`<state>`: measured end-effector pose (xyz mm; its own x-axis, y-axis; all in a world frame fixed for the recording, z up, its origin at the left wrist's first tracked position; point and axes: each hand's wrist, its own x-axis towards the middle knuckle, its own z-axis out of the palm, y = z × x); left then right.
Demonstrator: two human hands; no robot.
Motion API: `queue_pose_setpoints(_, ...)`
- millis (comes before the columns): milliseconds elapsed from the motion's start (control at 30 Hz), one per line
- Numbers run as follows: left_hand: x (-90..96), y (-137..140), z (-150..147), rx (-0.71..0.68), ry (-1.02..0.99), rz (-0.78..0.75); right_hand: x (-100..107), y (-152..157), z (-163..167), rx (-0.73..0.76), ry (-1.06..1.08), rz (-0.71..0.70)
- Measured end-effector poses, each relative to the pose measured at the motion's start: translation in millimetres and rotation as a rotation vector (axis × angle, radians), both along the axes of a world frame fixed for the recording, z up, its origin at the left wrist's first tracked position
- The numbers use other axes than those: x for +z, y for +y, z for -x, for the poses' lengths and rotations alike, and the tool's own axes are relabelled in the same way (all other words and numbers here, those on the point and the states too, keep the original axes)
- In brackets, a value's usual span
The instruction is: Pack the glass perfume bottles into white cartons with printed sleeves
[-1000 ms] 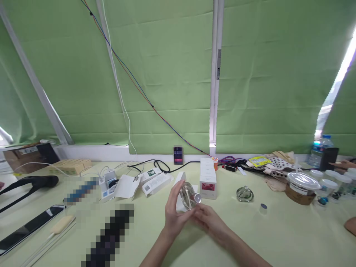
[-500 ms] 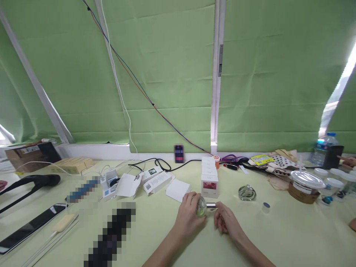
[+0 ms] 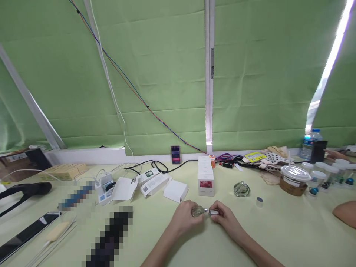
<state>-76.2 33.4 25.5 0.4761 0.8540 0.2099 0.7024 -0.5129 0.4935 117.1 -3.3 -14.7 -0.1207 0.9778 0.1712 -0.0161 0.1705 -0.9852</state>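
My left hand [image 3: 184, 217] is closed around a small clear glass perfume bottle [image 3: 197, 211], which lies tilted on its side with its silver neck pointing right. Between the fingertips of my right hand [image 3: 226, 216] is a silver cap [image 3: 214, 212]. The cap sits just off the neck, in line with it, with a narrow gap between them. Beyond my right hand stands another glass bottle [image 3: 241, 189], with a short silver cap [image 3: 259, 202] on the table to its right. A row of white boxes [image 3: 206, 187] stands just behind my hands.
Opened white cartons [image 3: 155, 184] and a white power strip [image 3: 105, 189] lie to the left. A lidded brown bowl [image 3: 293, 181], several white-lidded jars [image 3: 318, 179] and a water bottle [image 3: 307, 148] stand at right. Another person's arm [image 3: 346, 213] rests at the right edge.
My right hand has drawn the silver cap off the bottle's neck, which now shows bare. The bottle has turned slightly in my left hand. The view has shifted a little to the right.
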Motion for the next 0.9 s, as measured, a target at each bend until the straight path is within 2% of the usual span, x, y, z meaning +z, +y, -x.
queue_pose_setpoints(100,-1.7,5.4,1.3,-0.037,-0.232,0.187,-1.4,-2.4,-3.5,0.003,0.04,0.026)
queue_pose_setpoints(233,-12.1,4.4,-9.3,-0.158,-0.63,0.477,-3.8,-11.2,-13.5,-0.034,0.118,0.076)
queue_pose_setpoints(333,-27.3,-2.0,-31.2,-0.165,-0.813,0.577,-3.6,-26.0,-33.5,-0.172,-0.012,0.028)
queue_pose_setpoints(400,-37.8,-6.2,-51.7,-0.152,-0.848,0.599,-4.5,-38.3,-54.8,-0.266,-0.121,-0.038)
queue_pose_setpoints(533,-49.3,-8.6,-100.2,-0.238,-0.762,0.502,-15.4,-58.2,-108.9,-0.391,-0.27,-0.039)
queue_pose_setpoints(667,-46.6,-5.3,-147.4,-0.165,-0.548,0.355,-32.1,-62.3,-156.4,-0.564,-0.365,-0.013)
queue_pose_setpoints(800,-41.2,-0.5,-178.1,-0.177,-0.423,0.169,-39.9,-55.3,-180.5,-0.669,-0.405,0.011)
queue_pose_setpoints(900,-40.2,4.7,-187.8,-0.163,-0.336,0.101,-39.3,-47.7,-186.1,-0.705,-0.494,0.0)
